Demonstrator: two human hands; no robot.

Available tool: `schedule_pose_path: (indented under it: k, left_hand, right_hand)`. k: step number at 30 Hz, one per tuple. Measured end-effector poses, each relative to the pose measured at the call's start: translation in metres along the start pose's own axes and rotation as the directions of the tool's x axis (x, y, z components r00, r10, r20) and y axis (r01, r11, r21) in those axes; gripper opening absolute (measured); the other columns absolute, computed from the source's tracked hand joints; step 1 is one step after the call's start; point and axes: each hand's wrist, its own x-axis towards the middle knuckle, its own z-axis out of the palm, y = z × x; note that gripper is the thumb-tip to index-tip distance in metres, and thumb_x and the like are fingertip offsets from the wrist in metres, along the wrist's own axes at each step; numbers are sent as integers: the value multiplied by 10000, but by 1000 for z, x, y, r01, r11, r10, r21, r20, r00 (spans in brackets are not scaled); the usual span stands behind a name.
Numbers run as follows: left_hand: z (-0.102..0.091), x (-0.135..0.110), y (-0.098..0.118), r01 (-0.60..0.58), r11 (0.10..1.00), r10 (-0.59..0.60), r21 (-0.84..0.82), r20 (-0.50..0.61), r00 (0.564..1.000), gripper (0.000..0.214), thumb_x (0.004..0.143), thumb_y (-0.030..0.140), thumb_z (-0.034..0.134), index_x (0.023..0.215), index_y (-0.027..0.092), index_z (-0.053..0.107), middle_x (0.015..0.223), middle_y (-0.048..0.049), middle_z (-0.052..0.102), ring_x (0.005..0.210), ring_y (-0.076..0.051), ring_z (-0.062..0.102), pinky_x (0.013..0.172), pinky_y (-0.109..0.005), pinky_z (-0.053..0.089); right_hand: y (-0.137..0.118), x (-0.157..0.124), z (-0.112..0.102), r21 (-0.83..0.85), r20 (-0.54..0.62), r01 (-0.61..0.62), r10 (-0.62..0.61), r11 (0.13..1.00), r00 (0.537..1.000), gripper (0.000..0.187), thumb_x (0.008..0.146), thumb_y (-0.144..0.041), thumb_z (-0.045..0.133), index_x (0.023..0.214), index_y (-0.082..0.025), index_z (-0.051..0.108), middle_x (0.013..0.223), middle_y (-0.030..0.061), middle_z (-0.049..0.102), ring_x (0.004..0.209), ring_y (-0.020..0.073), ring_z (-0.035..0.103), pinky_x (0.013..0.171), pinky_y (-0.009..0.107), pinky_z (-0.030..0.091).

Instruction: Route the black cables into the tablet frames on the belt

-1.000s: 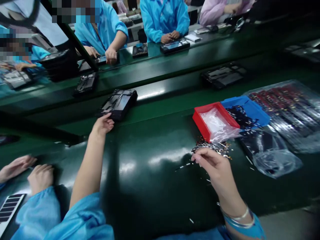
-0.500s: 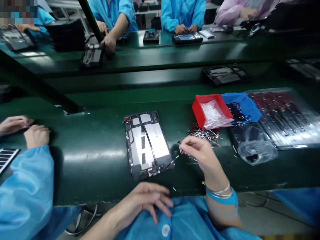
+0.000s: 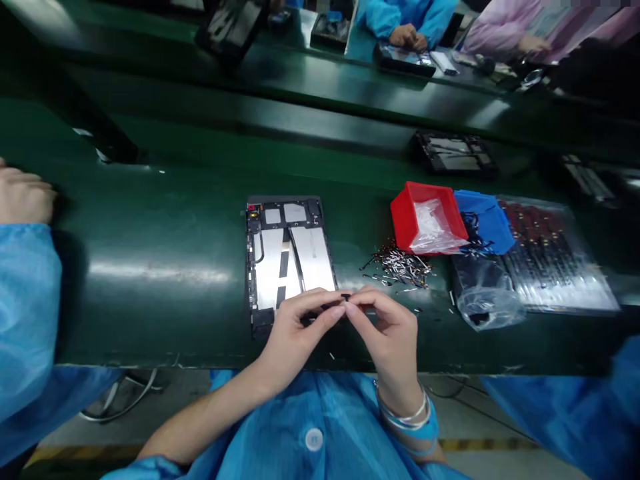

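Observation:
My left hand (image 3: 300,327) and my right hand (image 3: 387,327) meet fingertip to fingertip over the lower right corner of an opened tablet (image 3: 315,257). Between their pinched thumbs and forefingers is a small black piece (image 3: 345,297), too small to name closely. The tablet lies flat with silver battery panels and a black cable down its middle; its lower right part is hidden behind my left hand. A loose pile of small black and white strip parts (image 3: 403,263) lies right of the tablet, beyond my right hand.
A red bin (image 3: 406,217) holding clear plastic bags and a blue bin (image 3: 503,233) with black parts stand behind the pile. Right of them lie a plastic bag (image 3: 490,300) and a clear tray (image 3: 565,267). A co-worker's hand (image 3: 25,197) rests at left; a dark post (image 3: 107,137) rises nearby.
My left hand has come up from my lap to the tablet's corner. My right hand has moved left to meet it, and the view has tilted down.

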Motion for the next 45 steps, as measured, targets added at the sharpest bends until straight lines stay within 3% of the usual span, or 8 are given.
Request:
schedule_pose_path:
  k: [8, 14, 20, 26, 30, 37, 41, 45]
  left_hand:
    - [-5, 4, 1, -114, 991, 104, -65, -140, 985, 118, 835, 205, 662, 785, 202, 769, 856, -49, 699, 816, -164, 642, 775, -283, 511]
    - [-8, 4, 7, -116, 993, 118, 29, -57, 991, 119, 851, 202, 616, 772, 166, 697, 779, -38, 675, 754, -154, 622, 706, -264, 483]
    - [-9, 3, 6, -155, 965, 164, 213, -24, 986, 131, 866, 187, 575, 766, 171, 658, 747, -24, 657, 727, -154, 597, 708, -280, 444]
    - [-16, 5, 9, -58, 986, 52, 157, 41, 998, 156, 857, 203, 547, 727, 155, 617, 690, -4, 607, 678, -133, 559, 650, -246, 423]
    - [-20, 7, 10, -39, 984, 30, 175, 55, 998, 169, 846, 201, 537, 693, 153, 592, 647, 12, 560, 634, -116, 514, 613, -233, 398]
    - [-26, 8, 13, -12, 986, -4, 167, 99, 995, 178, 836, 208, 535, 671, 156, 580, 638, 12, 551, 614, -111, 506, 587, -229, 384]
    - [-29, 10, 13, 29, 993, -43, 111, 122, 992, 187, 838, 228, 535, 672, 154, 578, 635, 8, 560, 621, -116, 513, 599, -233, 392]
    - [-31, 11, 13, 26, 995, -36, 92, 106, 994, 180, 843, 225, 527, 679, 160, 563, 632, 19, 554, 617, -110, 511, 603, -233, 384]
  right_hand:
    - [-7, -6, 1, -263, -3, 246, -256, 933, 967, 163, 805, -85, 643, 845, -241, 668, 748, 0, 641, 687, 148, 572, 628, 314, 454]
    - [-10, 3, -5, -376, 37, 446, -468, 812, 883, 398, 782, -59, 655, 1085, -317, 665, 858, 15, 678, 738, 180, 606, 657, 367, 489]
    - [-4, 6, -5, -488, 168, 574, -575, 658, 801, 372, 765, -39, 673, 1065, -258, 660, 859, 37, 694, 761, 179, 620, 642, 350, 518]
    - [-5, 9, -3, -498, 202, 637, -635, 589, 745, 243, 752, -14, 691, 938, -167, 657, 801, 60, 705, 719, 172, 621, 610, 325, 533]
    - [-6, 12, 0, -455, 223, 619, -591, 641, 775, 201, 762, -24, 681, 907, -159, 649, 801, 59, 701, 729, 165, 617, 633, 331, 534]
    - [-2, 17, 1, -201, 177, 410, -379, 889, 908, 171, 778, -54, 672, 848, -210, 670, 760, -6, 689, 688, 131, 619, 617, 306, 505]
    - [0, 19, 3, -162, 154, 381, -358, 910, 921, 170, 774, -68, 682, 830, -228, 674, 748, -19, 686, 673, 132, 622, 625, 320, 498]
    - [-1, 20, 6, -251, 163, 463, -434, 850, 886, 213, 777, -45, 678, 906, -215, 670, 815, 13, 702, 738, 145, 641, 662, 331, 520]
